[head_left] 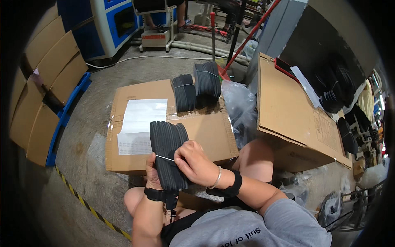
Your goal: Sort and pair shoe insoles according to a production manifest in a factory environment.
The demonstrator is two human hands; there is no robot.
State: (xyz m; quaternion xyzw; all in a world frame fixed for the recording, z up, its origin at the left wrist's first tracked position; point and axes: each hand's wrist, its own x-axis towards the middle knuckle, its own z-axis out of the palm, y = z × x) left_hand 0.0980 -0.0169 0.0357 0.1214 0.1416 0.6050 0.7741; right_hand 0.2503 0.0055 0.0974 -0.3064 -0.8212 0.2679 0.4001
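Head: two hands (152, 176) (196, 162), one bundle (168, 139), one band (165, 158).

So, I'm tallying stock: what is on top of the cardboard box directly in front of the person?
On the box are white paper and two banded dark bundles. The held bundle hides part of the paper and box top; anything underneath the paper is covered.

A charcoal bundle (166, 140) and its white band (164, 157) stand out on my remote view against a tan box (207, 133) and white paper (144, 113); I also see a blue pallet (62, 117), yellow-and-black striped tape (74, 193), a red pole (263, 20) and a grey shirt (210, 230) with black lettering (247, 235).
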